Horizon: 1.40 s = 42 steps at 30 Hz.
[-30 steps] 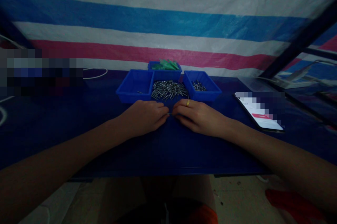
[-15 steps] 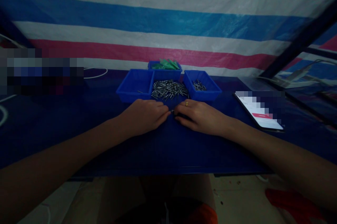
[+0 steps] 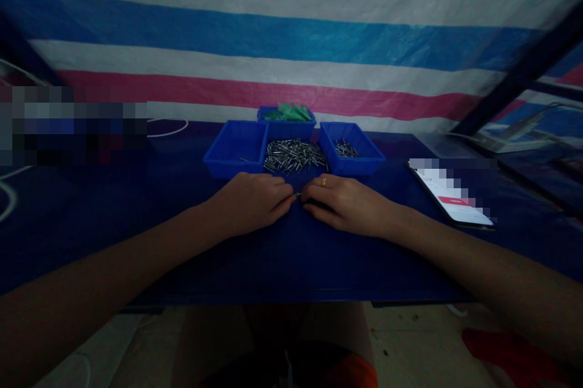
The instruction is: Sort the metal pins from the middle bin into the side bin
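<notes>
My left hand and my right hand meet low over the blue table, fingertips almost touching. A small shiny metal pin shows in the gap, pinched from both sides; its ends are hidden by the fingers. A ring sits on a finger of my right hand. Just beyond the hands lies a loose pile of similar metal pins. To its left is a blue bin with a single pin visible inside, and to its right another blue bin holds several pins.
Behind the pile stands a third blue bin with green packets in it. A lit phone lies on the blue table to the right. White cables run at the left, and a striped sheet hangs behind.
The view has shifted very slightly. Both hands keep their pinch on the small metal pin in nearly the same place, and the bins and pile look unchanged.
</notes>
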{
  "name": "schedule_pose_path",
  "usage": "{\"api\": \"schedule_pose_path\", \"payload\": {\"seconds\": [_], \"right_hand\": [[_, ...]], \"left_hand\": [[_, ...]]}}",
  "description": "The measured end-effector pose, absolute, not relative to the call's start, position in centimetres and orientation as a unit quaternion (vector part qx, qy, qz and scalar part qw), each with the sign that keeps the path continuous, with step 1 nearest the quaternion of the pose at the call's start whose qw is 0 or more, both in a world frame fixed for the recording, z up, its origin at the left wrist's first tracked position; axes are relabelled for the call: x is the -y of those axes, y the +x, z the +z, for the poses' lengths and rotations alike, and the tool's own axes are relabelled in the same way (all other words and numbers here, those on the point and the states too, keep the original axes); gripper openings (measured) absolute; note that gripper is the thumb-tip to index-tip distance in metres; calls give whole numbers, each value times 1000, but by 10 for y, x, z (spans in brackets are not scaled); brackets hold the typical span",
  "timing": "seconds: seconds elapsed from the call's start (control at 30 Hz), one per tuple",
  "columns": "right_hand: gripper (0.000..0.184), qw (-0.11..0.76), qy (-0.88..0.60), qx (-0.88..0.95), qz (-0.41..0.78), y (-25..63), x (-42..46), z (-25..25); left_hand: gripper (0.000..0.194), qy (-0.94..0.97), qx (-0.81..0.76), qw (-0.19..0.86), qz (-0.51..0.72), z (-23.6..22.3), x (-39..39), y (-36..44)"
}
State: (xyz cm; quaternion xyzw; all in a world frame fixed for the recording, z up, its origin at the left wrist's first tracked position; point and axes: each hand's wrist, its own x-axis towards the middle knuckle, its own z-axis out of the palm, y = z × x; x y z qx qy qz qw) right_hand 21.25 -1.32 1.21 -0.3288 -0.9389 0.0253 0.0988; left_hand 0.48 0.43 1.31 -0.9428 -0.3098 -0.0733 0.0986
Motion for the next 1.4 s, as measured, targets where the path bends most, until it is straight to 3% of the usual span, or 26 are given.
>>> {"api": "schedule_pose_path", "payload": {"seconds": [1.4], "right_hand": [[20, 94, -310, 945, 42, 214, 12, 13]], "left_hand": [[25, -944, 308, 97, -73, 15, -3, 5]]}}
